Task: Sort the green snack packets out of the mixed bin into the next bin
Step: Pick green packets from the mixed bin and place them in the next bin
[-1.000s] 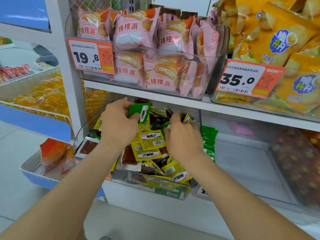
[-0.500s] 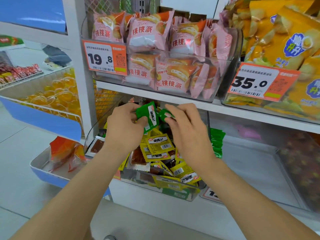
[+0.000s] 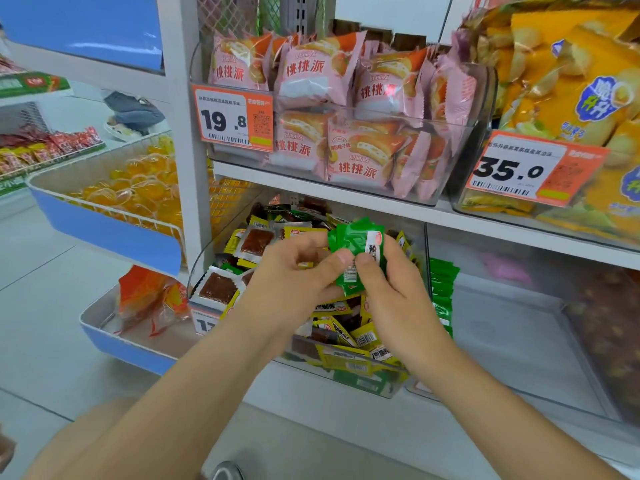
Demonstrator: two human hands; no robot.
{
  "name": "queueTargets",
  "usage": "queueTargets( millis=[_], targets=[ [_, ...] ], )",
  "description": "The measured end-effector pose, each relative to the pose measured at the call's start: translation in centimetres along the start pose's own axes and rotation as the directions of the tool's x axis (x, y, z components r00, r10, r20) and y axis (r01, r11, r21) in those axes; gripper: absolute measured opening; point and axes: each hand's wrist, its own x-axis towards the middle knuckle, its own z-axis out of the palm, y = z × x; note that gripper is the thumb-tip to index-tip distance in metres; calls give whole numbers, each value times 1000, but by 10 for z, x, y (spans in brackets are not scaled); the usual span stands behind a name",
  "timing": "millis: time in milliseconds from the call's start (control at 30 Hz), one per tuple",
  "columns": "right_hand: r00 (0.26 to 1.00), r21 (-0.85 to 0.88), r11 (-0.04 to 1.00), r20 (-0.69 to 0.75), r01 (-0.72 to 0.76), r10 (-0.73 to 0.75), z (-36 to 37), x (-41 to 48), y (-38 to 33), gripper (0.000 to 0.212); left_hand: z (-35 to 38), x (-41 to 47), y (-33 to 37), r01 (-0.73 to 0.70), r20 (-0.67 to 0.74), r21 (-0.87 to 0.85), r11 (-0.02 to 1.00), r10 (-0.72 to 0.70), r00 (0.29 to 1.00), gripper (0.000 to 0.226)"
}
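Above the mixed bin (image 3: pixel 202 261), both hands meet on a small bunch of green packets (image 3: pixel 356 237). The left hand (image 3: pixel 294 275) pinches it between thumb and curled fingers. The right hand (image 3: pixel 398 292) grips it from the other side, thumb on a white label with a barcode below. The mixed bin is clear plastic, heaped with yellow, brown and green packets whose print is too small to read. Just right of it is the next bin (image 3: pixel 502 323), also clear, with a green stack (image 3: pixel 443 292) against its left wall. On the white shelf (image 3: pixel 346 199) above the mixed bin stand pink packs (image 3: pixel 304 69) printed 桃桃派, behind an orange tag (image 3: pixel 225 121) reading 19.8. Up and right of the mixed bin, a second tag (image 3: pixel 512 171) reads 35.0, in front of yellow bags (image 3: pixel 571 81). Left of the mixed bin lies grey floor (image 3: pixel 52 271).
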Motion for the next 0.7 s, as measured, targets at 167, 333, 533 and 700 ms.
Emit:
queueTargets(
  millis=[167, 333, 533, 700],
  targets=[
    [992, -370, 928, -90, 45, -84, -2, -2, 9, 31, -24, 3, 2, -63, -40, 639, 767, 115, 993, 15],
    [991, -406, 913, -130, -22, -34, 2, 8, 6, 29, -36, 11, 2, -34, -57, 627, 778, 89, 994, 31],
    [999, -356, 934, 37, 37, -25, 19, 16, 4, 17, -44, 20, -1, 48, -180, 484, 873, 45, 983, 13],
    [998, -765, 642, -13, -47, 58, 13, 59, 24, 27, -62, 31, 2, 19, -161, 777, 629, 168, 973, 29]
  ],
)
